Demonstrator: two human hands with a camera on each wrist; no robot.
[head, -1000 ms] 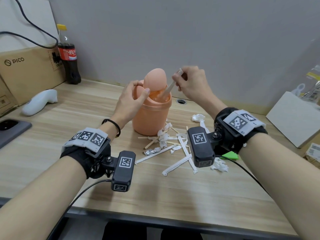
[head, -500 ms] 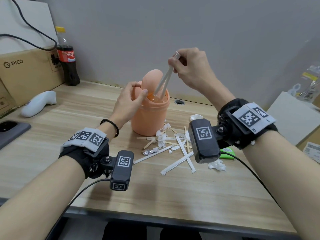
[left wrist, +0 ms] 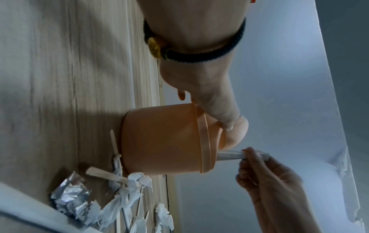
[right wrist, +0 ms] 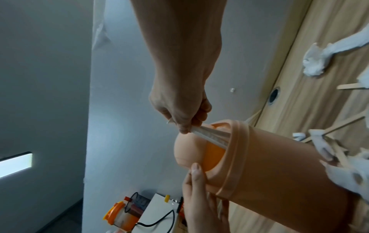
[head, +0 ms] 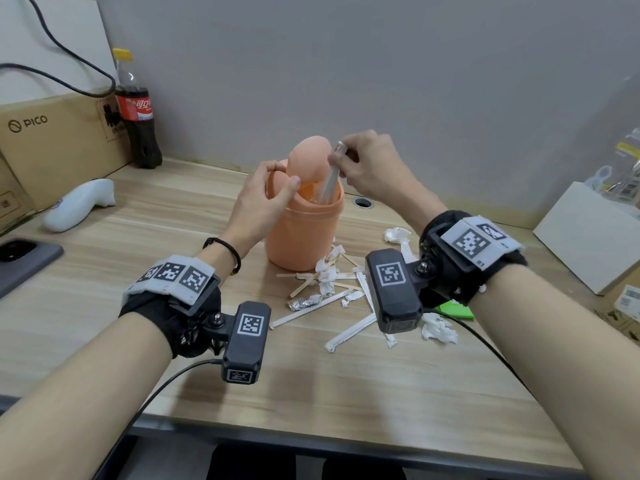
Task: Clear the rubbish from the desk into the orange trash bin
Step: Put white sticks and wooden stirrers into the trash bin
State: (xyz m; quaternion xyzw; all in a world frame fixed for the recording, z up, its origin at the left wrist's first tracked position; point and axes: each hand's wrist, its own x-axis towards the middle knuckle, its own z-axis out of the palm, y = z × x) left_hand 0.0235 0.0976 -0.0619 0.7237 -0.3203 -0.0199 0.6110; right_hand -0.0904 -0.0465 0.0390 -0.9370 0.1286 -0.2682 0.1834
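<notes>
The orange trash bin point(head: 304, 233) stands mid-desk with its swing lid point(head: 310, 161) tipped up. My left hand point(head: 266, 195) grips the bin's rim, the thumb pressing the lid's near edge; the left wrist view shows that thumb point(left wrist: 225, 119) on the lid. My right hand point(head: 367, 164) pinches the top of long white paper wrappers point(head: 329, 185), whose lower ends are inside the opening point(right wrist: 209, 137). In front of the bin, on the desk, lie more white wrappers point(head: 349, 332), wooden sticks point(head: 304, 287), a foil scrap point(head: 301, 303), crumpled tissues point(head: 438, 327) and a green scrap point(head: 457, 310).
A cola bottle point(head: 136, 109) and a cardboard box point(head: 52, 140) stand at the back left. A white controller point(head: 79, 204) and a dark phone point(head: 24, 254) lie on the left. A white box point(head: 588, 237) sits at the right. A cable hole point(head: 362, 202) is behind the bin.
My right hand lifted the wrappers above the bin, then came back down, so they now reach deeper into the opening. The left hand stayed on the bin's rim.
</notes>
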